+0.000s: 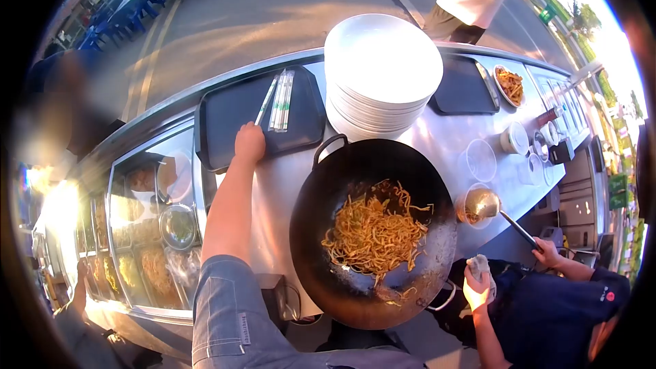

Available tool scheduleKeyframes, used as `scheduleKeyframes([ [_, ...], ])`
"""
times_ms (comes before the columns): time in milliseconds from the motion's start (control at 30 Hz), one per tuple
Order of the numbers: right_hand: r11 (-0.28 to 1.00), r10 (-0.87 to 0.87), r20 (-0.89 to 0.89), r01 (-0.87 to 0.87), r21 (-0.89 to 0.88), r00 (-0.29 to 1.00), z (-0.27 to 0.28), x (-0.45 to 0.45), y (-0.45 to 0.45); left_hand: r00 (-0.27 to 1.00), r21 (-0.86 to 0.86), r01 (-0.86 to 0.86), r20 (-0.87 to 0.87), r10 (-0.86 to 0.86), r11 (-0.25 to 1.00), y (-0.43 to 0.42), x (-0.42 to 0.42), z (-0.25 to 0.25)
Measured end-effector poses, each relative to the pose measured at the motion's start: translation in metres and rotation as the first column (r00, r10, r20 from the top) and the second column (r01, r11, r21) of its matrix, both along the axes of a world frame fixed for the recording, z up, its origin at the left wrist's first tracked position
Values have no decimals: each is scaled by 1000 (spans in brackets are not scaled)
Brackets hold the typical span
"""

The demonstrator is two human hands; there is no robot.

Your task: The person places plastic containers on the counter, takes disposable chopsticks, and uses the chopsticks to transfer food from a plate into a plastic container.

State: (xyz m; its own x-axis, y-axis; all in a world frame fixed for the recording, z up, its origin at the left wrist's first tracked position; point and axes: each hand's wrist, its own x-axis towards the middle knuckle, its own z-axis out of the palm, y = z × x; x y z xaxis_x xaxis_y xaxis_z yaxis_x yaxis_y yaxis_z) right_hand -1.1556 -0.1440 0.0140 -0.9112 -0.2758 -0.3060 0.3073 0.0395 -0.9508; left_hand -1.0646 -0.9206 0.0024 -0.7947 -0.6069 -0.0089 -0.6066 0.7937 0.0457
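My left hand (250,142), at the end of a grey-blue sleeve, is closed around the near end of a paper-wrapped chopstick packet (267,98). That packet slants over a black tray (229,119), beside several more wrapped chopsticks (282,101) lying on it. My right hand is not in view. To the right of my arm, a large black wok (437,232) holds fried noodles (379,232). Behind the wok rises a tall stack of white plates (383,61).
At right, a co-worker in a dark shirt (553,307) holds a ladle (482,203) and a grey cloth (481,277). Another tray (465,85), a bowl of food (510,86) and clear containers (480,160) stand on the steel counter (444,137). Glass-covered food bins (154,232) are left.
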Motion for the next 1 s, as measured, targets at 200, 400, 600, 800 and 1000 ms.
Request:
scheduleKeyframes([
  [200,448,394,865,756,-476,311,-12,-77,-15,936,238,-260,-174,305,936,13,5,15],
  [400,903,72,770,286,-321,634,-18,-10,33,925,284,-313,-126,358,906,8,-16,14],
  [600,335,73,542,-533,777,837,1,259,225,927,168,-332,-124,354,928,-4,-3,-12],
  [800,462,-90,558,-462,757,825,4,386,300,956,277,-229,-115,268,933,7,13,2],
  [1000,616,-322,523,-244,749,789,50,366,235,947,204,-180,-230,226,962,1,-3,-7],
])
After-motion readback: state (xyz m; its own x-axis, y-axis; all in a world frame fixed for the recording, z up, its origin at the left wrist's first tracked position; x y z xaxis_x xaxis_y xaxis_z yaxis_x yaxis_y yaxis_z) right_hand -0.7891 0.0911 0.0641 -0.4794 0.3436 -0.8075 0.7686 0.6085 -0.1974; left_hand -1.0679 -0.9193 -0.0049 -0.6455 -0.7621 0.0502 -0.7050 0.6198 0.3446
